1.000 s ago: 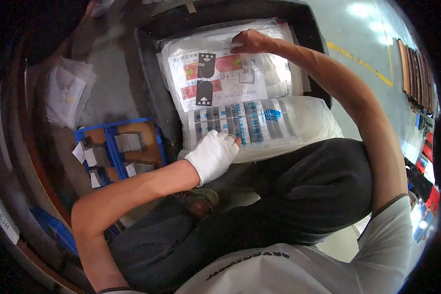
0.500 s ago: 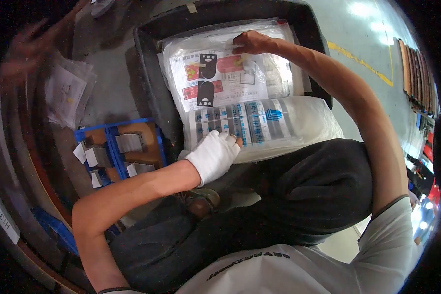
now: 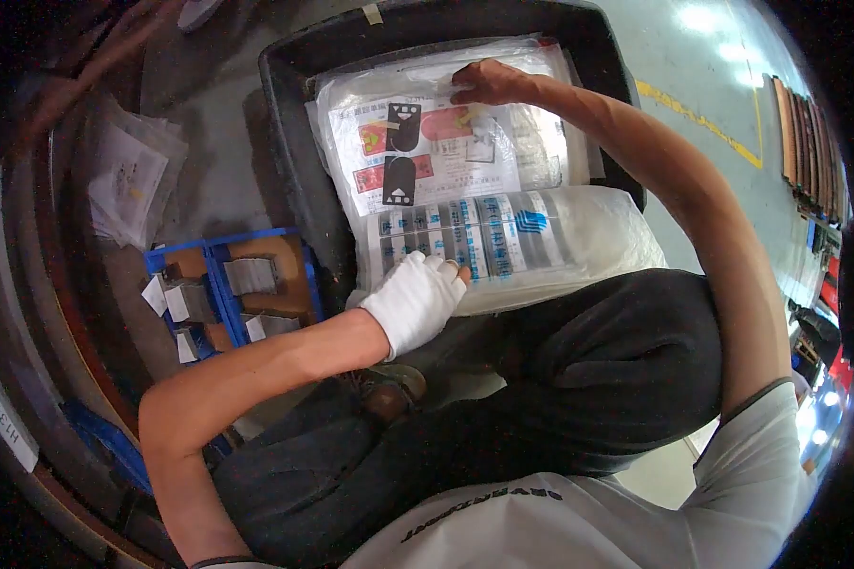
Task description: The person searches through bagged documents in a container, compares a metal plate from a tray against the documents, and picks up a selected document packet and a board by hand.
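My left hand, in a white glove with bare fingertips, rests with bent fingers on the near side of a clear plastic package with blue print and grey stripes. At the far edge of a plastic-covered printed sheet is my right hand, bare, its fingers curled; whatever they pinch is too small to make out. Two dark flat pieces with cut-outs, an upper one and a lower one, lie over the sheet.
A black bin surrounds the packages. To its left stand blue trays with grey parts and white cards, and a pile of bagged papers lies beyond. Another person's arm shows at the upper left. Brown boards stand far right.
Another person's blurred arm has come into view at the upper left. The bin and packages have shifted slightly in view; my hands have hardly moved.
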Motion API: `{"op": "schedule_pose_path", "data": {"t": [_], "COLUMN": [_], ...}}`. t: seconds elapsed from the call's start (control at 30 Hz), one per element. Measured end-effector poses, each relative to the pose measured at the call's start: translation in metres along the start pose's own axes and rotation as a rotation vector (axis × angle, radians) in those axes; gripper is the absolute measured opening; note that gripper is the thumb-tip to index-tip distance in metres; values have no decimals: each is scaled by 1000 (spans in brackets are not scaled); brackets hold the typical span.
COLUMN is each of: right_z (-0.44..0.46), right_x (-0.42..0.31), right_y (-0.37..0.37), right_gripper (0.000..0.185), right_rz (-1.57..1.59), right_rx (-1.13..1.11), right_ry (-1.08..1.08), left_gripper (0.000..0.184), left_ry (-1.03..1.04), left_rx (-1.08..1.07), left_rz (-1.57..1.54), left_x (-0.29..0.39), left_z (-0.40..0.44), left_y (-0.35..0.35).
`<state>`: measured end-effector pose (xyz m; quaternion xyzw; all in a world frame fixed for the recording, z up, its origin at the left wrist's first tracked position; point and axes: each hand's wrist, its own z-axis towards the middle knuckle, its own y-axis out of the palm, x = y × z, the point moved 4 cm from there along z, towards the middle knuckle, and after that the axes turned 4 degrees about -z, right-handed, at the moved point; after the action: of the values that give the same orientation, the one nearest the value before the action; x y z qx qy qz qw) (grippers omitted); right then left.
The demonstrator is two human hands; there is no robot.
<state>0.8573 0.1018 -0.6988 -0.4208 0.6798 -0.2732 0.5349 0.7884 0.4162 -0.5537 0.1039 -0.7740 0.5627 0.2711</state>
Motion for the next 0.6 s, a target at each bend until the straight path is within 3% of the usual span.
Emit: {"op": "schedule_pose_path", "data": {"t": [0.6], "right_z": [2], "right_x": [5], "right_y": [7], "right_gripper": [35], "right_rz": [-41], "right_rx": [22], "right_ry": [-40], "left_gripper": [35], "left_ry": [-5], "left_rx": [-21], "left_rz": [-18], "left_x": [0], "left_z": [1], "left_y": [0]}}
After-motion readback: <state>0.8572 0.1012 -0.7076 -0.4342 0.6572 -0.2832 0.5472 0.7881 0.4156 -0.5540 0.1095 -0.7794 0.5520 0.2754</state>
